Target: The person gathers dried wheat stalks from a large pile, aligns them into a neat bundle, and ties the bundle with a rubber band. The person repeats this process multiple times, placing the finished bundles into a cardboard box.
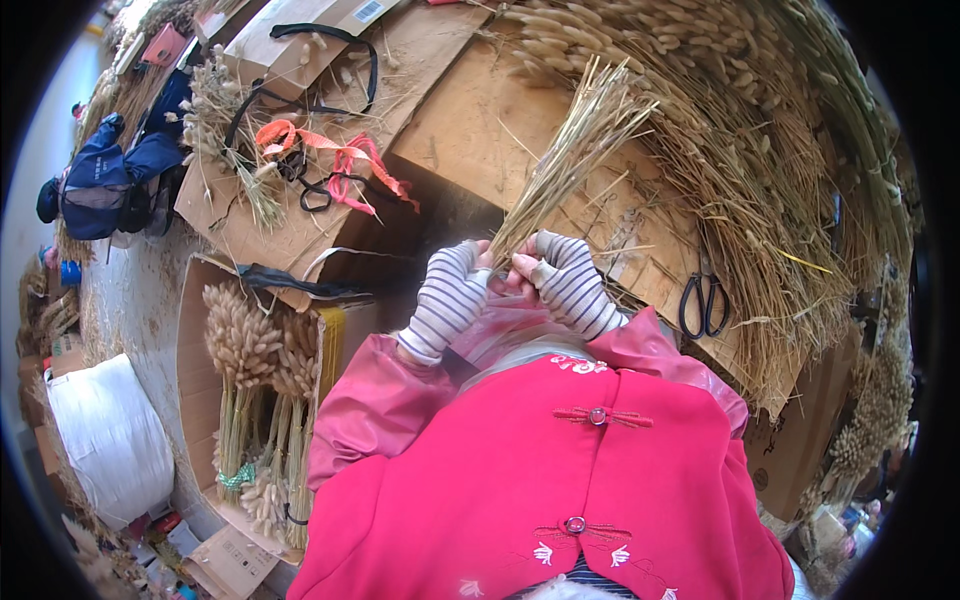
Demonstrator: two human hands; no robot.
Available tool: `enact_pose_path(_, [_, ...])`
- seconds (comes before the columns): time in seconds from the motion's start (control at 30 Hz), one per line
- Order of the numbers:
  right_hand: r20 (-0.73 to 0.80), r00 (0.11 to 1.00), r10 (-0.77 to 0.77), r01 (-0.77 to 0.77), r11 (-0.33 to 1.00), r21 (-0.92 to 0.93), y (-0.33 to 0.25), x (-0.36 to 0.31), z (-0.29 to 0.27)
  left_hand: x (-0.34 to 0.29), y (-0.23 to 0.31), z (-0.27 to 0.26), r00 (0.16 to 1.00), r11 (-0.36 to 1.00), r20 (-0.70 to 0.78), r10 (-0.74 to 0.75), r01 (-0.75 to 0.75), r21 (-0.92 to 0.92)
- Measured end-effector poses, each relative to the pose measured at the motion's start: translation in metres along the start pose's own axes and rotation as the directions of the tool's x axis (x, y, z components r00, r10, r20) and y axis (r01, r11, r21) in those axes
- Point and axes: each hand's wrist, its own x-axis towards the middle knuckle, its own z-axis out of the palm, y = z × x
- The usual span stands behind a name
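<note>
Likeliest to go wrong, by this reckoning: a slackening of the slim, straw-coloured bundle of dried grass stalks (578,150), pinched only at its narrow lower end and fanning out loosely toward the top. Could shed single stems through any easing of the fingertips, or skew under an uneven pull from one side. Could also drop stalks past the near edge of the flat, light-brown wooden desk (475,125), given so little support below the grip. Possible snagging, too, against the big, tan heap of long dried stems with fluffy seed heads (735,160), spread close on the right. Some risk of knocking the black, loop-handled scissors (693,305) near the desk's edge, through a wide sweep that way.

As for the left hand (450,295), in a white, dark-striped, fingerless knit glove (438,318): nearly closed, with thumb and fingertips pressed together at the stalks' base. Likewise for the right hand (570,283), in a matching glove (590,305): fingers curled in, pinching the same lower end from the other side. Cannot tell the exact placing of every finger, for overlap. Holding the bundle between both, leaning up and to the right over the desk.
</note>
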Motion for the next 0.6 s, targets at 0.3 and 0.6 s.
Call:
enact_pose_path(0.3, [-0.038,0.994,0.099,-0.102,0.992,-0.074,-0.004,0.001,-0.001,0.007,-0.004,0.004,0.954,0.912,-0.068,0.290,-0.255,0.321])
enact_pose_path(0.6, [-0.080,0.913,-0.401,0.272,0.742,-0.612,0.001,0.005,0.003,0.004,0.008,0.003,0.977,0.905,-0.063,0.205,-0.164,0.393])
